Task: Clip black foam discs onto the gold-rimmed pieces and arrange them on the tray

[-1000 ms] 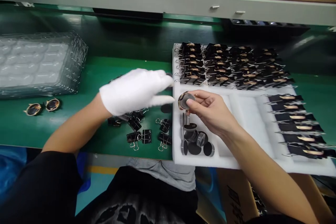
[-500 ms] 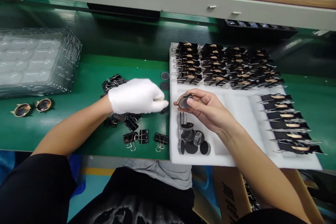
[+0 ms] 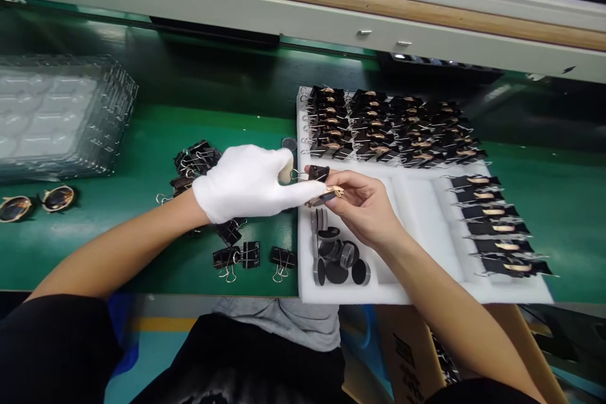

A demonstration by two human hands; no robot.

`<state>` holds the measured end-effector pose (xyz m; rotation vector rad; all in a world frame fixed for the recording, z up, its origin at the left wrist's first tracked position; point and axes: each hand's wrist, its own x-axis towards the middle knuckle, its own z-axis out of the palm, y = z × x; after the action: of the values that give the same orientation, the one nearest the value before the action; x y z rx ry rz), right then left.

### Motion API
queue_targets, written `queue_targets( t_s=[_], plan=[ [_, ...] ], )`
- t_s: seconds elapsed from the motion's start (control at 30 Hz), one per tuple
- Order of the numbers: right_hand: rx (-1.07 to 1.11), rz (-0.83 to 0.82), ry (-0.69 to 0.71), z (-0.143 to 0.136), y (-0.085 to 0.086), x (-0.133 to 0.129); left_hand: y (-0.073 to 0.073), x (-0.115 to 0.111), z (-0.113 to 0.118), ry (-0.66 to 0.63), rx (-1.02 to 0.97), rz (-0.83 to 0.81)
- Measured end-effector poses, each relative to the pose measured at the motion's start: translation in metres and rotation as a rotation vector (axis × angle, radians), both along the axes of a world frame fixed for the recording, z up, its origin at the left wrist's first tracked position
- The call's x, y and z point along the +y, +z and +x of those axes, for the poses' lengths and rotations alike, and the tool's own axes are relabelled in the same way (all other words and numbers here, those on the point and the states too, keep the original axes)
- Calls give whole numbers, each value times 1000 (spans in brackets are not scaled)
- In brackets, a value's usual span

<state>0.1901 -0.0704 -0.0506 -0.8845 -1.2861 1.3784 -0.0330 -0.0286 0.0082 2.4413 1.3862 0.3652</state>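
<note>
My left hand [image 3: 255, 180], in a white glove, reaches to the fingers of my right hand. Its thumb stretches over the edge of a gold-rimmed sunglasses frame [image 3: 326, 198] with a dark round lens. A black binder clip [image 3: 319, 173] sits at the far side of that frame, one wire handle pointing into the gap between my left thumb and curled forefinger. My bare right hand [image 3: 367, 205] pinches the sunglasses frame between thumb and fingers. Whether the clip's jaws grip the frame cannot be made out. Loose black binder clips [image 3: 196, 161] lie around my left wrist.
Dark round discs [image 3: 337, 271] lie in a white foam tray [image 3: 416, 214]. Rows of clipped gold frames [image 3: 374, 120] fill its back, and more [image 3: 495, 227] its right side. Stacked clear plastic trays [image 3: 61, 120] and two sunglasses fronts [image 3: 57, 199] are at left. A shelf edge [image 3: 303, 19] crosses above.
My left hand has moved right to meet my right hand, its forefinger and thumb now apart. A binder clip now shows at the sunglasses frame, which has tilted flatter. The view has shifted slightly.
</note>
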Motion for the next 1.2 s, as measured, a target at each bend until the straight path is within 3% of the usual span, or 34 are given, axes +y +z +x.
queue_targets(
  t_s=[0.13,0.6,0.87,1.07,1.2],
  plan=[
    [28,34,28,0,2,-1,5,2,-1,-117,-25,-181],
    [-6,-14,2,2,3,-2,3,2,2,-108,-320,-494],
    [75,-178,-210,13,5,9,-3,2,-1,-88,-412,-380],
    [33,-220,-169,14,-5,10,-10,-2,4,-194,-395,-161],
    [92,-253,-177,7,-4,6,-13,-4,5,-204,-402,-139]
  ],
)
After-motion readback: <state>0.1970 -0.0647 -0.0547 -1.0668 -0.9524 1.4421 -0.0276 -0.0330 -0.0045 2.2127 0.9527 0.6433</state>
